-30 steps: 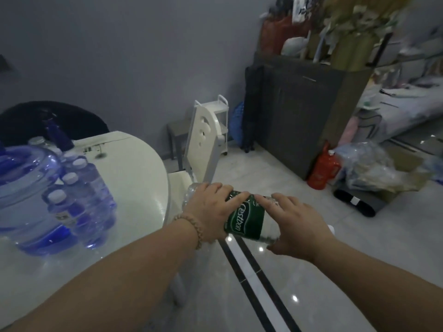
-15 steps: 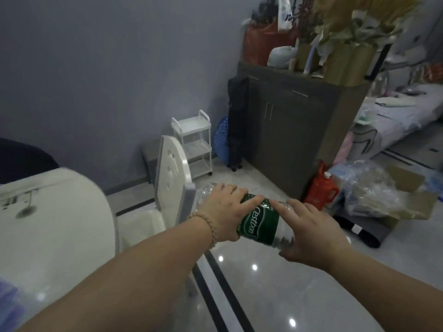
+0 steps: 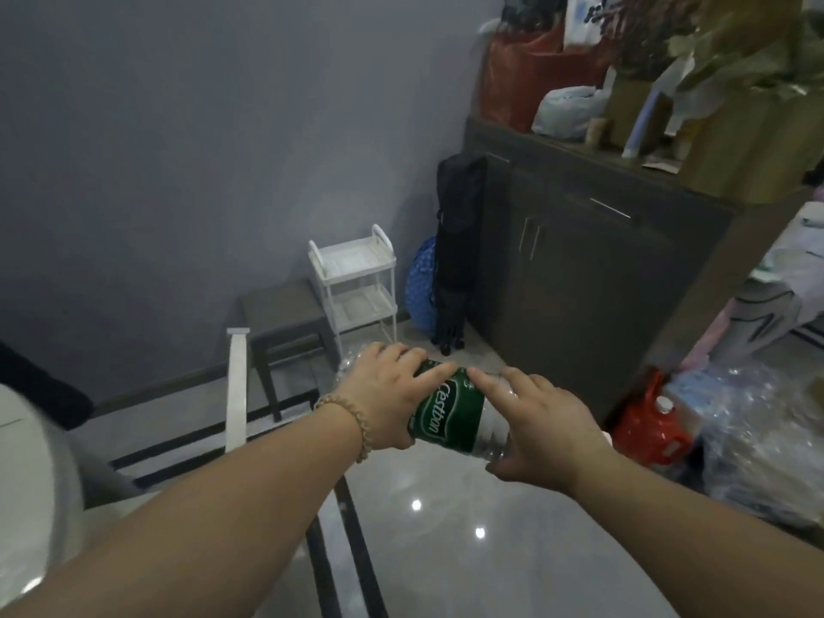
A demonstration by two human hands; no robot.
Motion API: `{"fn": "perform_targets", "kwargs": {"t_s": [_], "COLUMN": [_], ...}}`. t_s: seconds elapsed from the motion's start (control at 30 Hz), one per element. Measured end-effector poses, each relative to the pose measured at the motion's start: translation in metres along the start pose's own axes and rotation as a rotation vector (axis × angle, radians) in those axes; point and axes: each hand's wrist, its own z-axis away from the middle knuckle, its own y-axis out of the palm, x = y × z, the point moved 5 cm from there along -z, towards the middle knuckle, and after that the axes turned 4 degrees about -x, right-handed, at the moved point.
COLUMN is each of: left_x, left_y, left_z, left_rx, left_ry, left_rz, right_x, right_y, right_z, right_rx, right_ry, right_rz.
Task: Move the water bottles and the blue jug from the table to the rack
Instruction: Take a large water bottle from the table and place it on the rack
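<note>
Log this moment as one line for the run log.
phase: carry | object: green-label water bottle, held sideways | left hand: grips bottle | right hand: grips bottle | white rack: ahead, not yet reached

head cam | wide-angle | faces forward-down | near: water bottle [image 3: 450,412] | far: rack [image 3: 352,260]

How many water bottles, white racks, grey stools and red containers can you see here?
water bottle: 1
white rack: 1
grey stool: 1
red container: 1
Total: 4
</note>
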Motion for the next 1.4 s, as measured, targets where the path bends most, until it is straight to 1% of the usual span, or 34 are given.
{"fn": "perform_targets", "kwargs": {"t_s": [0.1, 0.3, 0.47, 0.6, 0.77, 0.9, 1.1, 1.27, 1.4], "left_x": [0.038, 0.131, 0.218, 0.293, 0.366, 0.401, 0.473, 0.529, 0.569], "left_y": [0.018, 0.047, 0.092, 0.135, 0.181, 0.216, 0.281, 0.319, 0.346], "left_z": [-0.045, -0.101, -0.146, -0.195, -0.273, -0.333, -0.412, -0.463, -0.498], "left_rx": [0.04, 0.09, 0.121, 0.146, 0.208, 0.241, 0.304, 0.396, 0.428], "left_ry": [-0.078, -0.204, -0.225, -0.212, -0.131, -0.058, -0.051, 0.001, 0.095], "left_rz": [0.001, -0.032, -0.063, -0.025, 0.001, 0.046, 0.064, 0.038, 0.021], "right_x": [-0.029, -0.046, -0.044, -0.049, -0.078, -0.107, -0.138, -0.151, -0.15], "right_y": [0.005, 0.012, 0.042, 0.066, 0.086, 0.111, 0.158, 0.185, 0.207], "right_z": [-0.069, -0.203, -0.315, -0.408, -0.502, -0.558, -0.668, -0.74, -0.783], "right_rx": [0.012, -0.008, -0.003, 0.015, 0.051, 0.097, 0.154, 0.169, 0.184], "right_ry": [-0.09, -0.252, -0.276, -0.239, -0.148, -0.087, -0.054, -0.005, 0.103], "right_rz": [-0.027, -0.075, -0.103, -0.126, -0.155, -0.186, -0.257, -0.317, -0.36]}}
